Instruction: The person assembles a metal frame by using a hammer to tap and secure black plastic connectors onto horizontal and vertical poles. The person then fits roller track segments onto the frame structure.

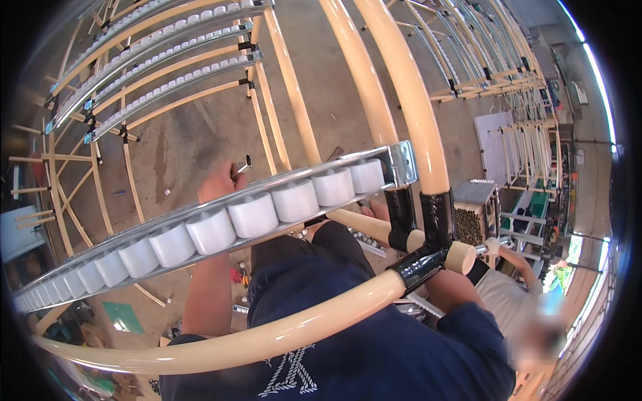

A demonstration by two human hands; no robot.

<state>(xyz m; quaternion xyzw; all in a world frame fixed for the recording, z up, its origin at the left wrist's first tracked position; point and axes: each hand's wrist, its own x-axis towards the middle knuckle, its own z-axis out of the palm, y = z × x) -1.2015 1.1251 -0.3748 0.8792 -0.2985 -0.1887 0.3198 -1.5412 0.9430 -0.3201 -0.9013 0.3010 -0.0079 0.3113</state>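
A roller track (254,217), a metal rail with a row of white rollers, slants across in front of me, ending at a metal end bracket (404,164). Beyond the rail, my left hand (221,182) is closed on a small silver metal piece with a dark end (245,163); its exact kind is unclear. My right hand (378,210) shows only in part below the rail's right end, near a cream pipe (361,225); the rail and pipes hide most of its fingers. Black pipe joints (421,260) connect cream pipes beside it. A curved cream pipe (267,342) crosses nearest my body.
Two upright cream pipes (408,87) rise at the right. A rack with roller tracks (167,60) stands far left, with more racks (475,47) far right. A co-worker (508,294) is at the right, near a stack of pipes (471,222). A green sheet (123,317) lies lower left.
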